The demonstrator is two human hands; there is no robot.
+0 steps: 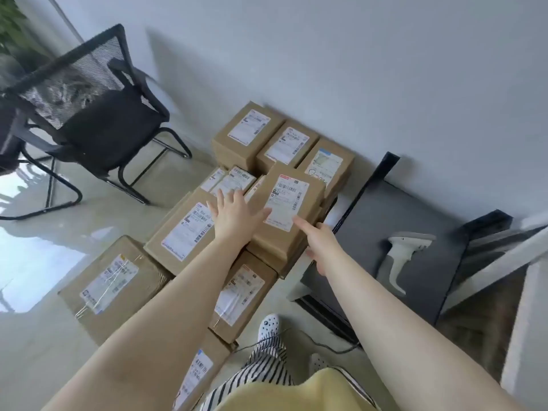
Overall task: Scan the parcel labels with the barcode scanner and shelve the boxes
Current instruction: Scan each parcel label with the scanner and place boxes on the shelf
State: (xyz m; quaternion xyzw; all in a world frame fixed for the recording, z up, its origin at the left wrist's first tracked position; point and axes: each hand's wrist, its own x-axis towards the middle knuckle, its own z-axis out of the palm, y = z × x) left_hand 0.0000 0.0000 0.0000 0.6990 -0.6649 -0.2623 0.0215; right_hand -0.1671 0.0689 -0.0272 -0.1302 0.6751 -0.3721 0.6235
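Several brown cardboard parcels with white labels are piled on the floor against the wall. The topmost parcel (289, 209) lies label up on the stack. My left hand (234, 216) rests against its left side, fingers spread, thumb on the top edge. My right hand (321, 241) touches its near right corner, with the index finger on the label and the thumb down the side. Neither hand is closed around it. The white barcode scanner (400, 258) lies by itself on a dark grey shelf board (394, 209) to the right.
A black mesh chair (98, 123) stands to the left on the glossy floor. A larger taped parcel (112, 284) sits near left. White shelf posts (516, 321) rise at the right. A thin cable (326, 347) runs by my white shoes.
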